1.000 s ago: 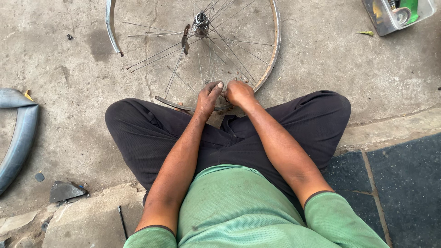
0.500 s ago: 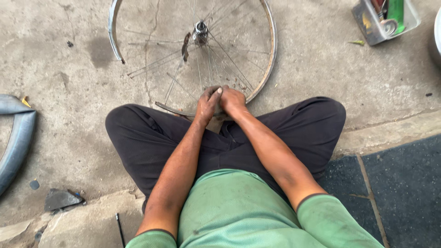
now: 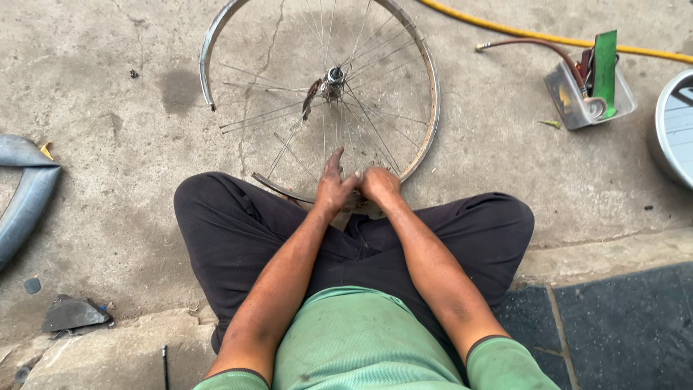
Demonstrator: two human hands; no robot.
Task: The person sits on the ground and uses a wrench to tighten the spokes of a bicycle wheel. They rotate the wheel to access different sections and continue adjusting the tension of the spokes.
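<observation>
Concrete floor (image 3: 108,108), bent spoked bike wheel (image 3: 431,94) lying flat w/ rim broken open.
Both hands at near rim by crossed legs: left hand (image 3: 333,186) fingers loosely out, touching spokes; right hand (image 3: 378,183) fisted, grip unclear. Tool tub (image 3: 577,97) far right.

Soft daylight, sharp, no glare.

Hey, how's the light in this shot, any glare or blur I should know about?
Head view: soft, even daylight with only faint shadows under the wheel spokes; the wheel shows a dull sheen, no harsh glare; left hand and right hand look sharp, no clear motion blur; straight edges bend slightly toward the frame borders, and the metal basin is cut off at the right.
</observation>
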